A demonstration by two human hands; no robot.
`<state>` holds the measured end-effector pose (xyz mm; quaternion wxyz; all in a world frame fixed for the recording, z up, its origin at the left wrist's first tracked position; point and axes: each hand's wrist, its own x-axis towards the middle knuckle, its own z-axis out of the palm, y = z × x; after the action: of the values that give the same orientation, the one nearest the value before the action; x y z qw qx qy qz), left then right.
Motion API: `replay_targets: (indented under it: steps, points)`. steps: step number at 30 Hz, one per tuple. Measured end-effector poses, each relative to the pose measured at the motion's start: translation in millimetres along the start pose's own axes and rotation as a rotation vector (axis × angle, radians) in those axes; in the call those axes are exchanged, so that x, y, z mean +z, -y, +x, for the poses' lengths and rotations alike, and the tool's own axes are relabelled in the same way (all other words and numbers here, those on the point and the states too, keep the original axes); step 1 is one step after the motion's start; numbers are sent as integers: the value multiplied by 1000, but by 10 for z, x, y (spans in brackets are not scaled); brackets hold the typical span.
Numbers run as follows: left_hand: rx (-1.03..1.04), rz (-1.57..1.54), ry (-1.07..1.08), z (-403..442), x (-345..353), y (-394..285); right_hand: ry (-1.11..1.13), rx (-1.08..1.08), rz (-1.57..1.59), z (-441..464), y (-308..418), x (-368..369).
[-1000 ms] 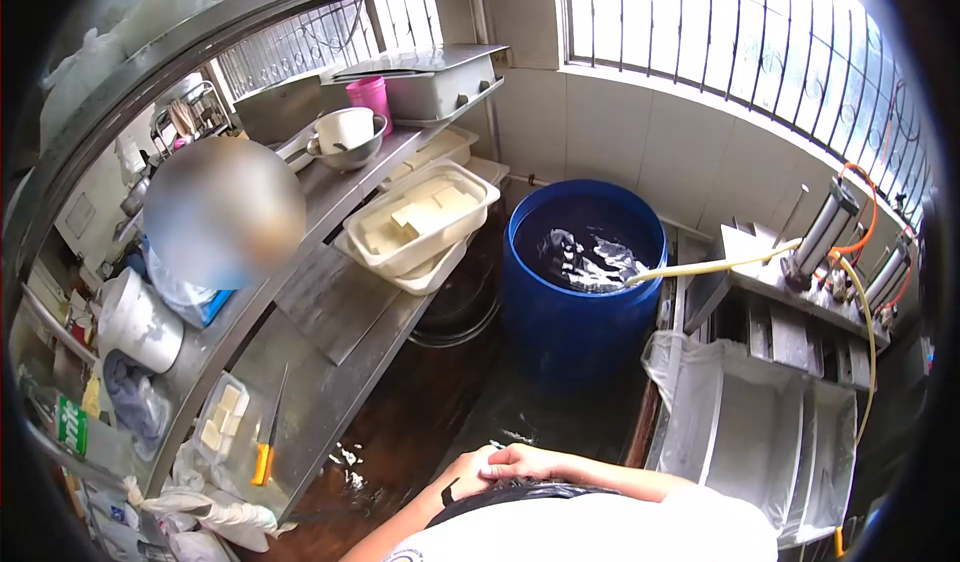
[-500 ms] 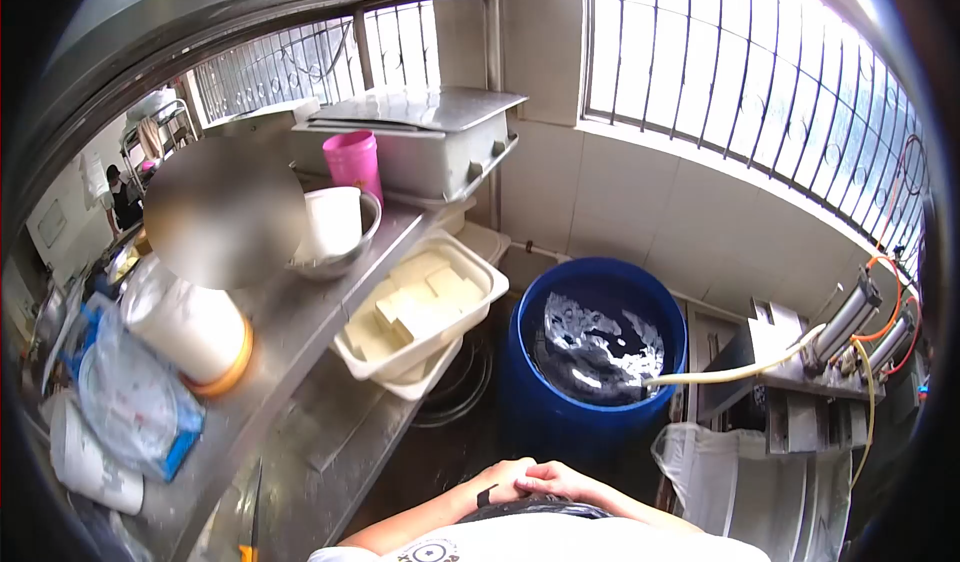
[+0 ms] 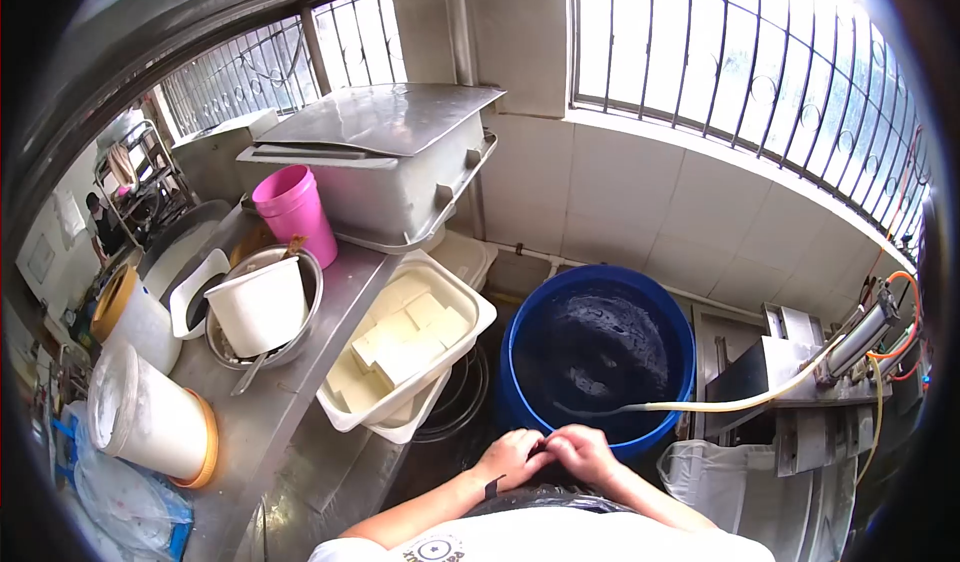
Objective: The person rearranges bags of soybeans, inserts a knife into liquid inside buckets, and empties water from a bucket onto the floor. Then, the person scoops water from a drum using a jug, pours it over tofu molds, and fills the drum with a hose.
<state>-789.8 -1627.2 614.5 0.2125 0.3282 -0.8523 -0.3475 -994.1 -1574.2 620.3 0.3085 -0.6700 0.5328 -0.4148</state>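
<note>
Low in front of my body, my left hand (image 3: 513, 459) and my right hand (image 3: 584, 453) meet at the fingertips. The fingers of both are curled in; whatever may be between them is hidden. A dark band circles my left wrist. Just beyond my hands stands a blue barrel (image 3: 515, 387) of dark water. A pale hose (image 3: 745, 402) reaches over its right rim, with its end at the water. To the left of the barrel, a white tub (image 3: 343, 424) holds several cream-coloured blocks (image 3: 405, 340) that look like tofu.
Along the left runs a steel counter (image 3: 262, 402) with a pink bucket (image 3: 297, 212), a white jug (image 3: 262, 307) in a metal bowl and white pails. A lidded grey bin (image 3: 400, 187) stands behind. Metal machinery (image 3: 800, 372) with hoses is at right.
My hands have come apart from a clasp and risen towards the barrel, fingertips still together. The water's surface is calmer. The view has shifted slightly, bringing the counter items closer.
</note>
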Motion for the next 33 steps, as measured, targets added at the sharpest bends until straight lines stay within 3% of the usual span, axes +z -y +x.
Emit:
replay_targets:
  steps: [3,6,8,11,12,20,33]
  points:
    - [229,147,-252,388,-90,-120,-223,-62,-112,202,-85,-494]
    - [375,255,-263,851,-83,-122,-314,-104,-325,232,-297,-894]
    - [377,283,-229,1092,100,41,-282,-108,-470,139,-561,-1058]
    - [135,406,2,1249,327,114,-166,61,-662,-68,-782,-1116]
    - [178,347,-51,1293,405,169,-212,-46,-617,-33,-822,-1102]
    - [287,336,-201,1374,470,353,-282,-178,-620,6,-1033,-1237]
    - [270,298,-105,1457,466,300,-354,-263,-586,-5,-1126,-1239]
